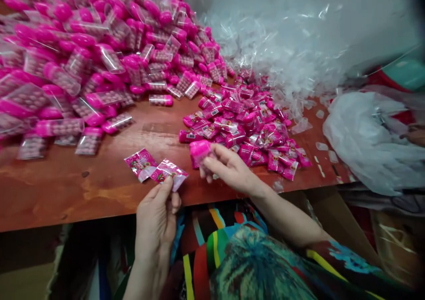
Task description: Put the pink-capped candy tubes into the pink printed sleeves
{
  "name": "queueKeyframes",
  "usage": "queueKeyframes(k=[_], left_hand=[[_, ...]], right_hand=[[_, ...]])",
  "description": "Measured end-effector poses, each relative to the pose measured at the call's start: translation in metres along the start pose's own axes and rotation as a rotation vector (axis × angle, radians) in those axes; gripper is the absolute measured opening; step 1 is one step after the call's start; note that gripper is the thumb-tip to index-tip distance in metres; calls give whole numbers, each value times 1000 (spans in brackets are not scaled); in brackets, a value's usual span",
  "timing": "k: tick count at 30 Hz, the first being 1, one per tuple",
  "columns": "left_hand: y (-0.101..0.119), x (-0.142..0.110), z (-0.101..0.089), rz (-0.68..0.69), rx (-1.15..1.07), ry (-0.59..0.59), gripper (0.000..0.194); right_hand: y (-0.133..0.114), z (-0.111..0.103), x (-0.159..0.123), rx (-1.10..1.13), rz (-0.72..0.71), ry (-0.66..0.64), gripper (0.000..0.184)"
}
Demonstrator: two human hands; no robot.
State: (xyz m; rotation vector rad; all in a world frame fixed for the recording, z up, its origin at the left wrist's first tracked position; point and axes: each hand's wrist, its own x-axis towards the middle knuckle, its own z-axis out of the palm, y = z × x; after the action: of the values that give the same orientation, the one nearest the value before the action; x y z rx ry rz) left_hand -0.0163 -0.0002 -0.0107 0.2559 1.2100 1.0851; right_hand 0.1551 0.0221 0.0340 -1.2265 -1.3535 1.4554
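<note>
My left hand (157,222) pinches a pink printed wrapper sleeve (171,171) between thumb and fingers, just above the table's front edge. A second wrapper sleeve (140,163) lies flat on the table beside it. My right hand (229,167) is closed around a small container with a bright pink cap (199,149), the cap pointing left; its lower part is hidden by my fingers. Behind my right hand lies a heap of pink-wrapped containers (234,114).
A large pile of unwrapped pink-capped clear containers (109,59) filled with small balls covers the left back of the reddish-brown table (109,189). Clear plastic pieces (282,56) are heaped at the back right. A whitish plastic bag (361,136) sits at the right edge.
</note>
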Motion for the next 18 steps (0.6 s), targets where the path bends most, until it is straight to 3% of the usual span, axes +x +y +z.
queueKeyframes(k=[3, 6, 13, 18], left_hand=[[-5, -2, 7, 8, -17, -9, 31], [-11, -7, 15, -20, 2, -37, 30], [-27, -19, 27, -109, 153, -185, 27], [-28, -19, 32, -163, 227, -218, 31]], right_hand=[[33, 5, -30, 328, 172, 30, 26], [52, 12, -36, 502, 226, 129, 32], [56, 6, -32, 444, 161, 266, 36], [60, -2, -38, 496, 119, 171, 31]])
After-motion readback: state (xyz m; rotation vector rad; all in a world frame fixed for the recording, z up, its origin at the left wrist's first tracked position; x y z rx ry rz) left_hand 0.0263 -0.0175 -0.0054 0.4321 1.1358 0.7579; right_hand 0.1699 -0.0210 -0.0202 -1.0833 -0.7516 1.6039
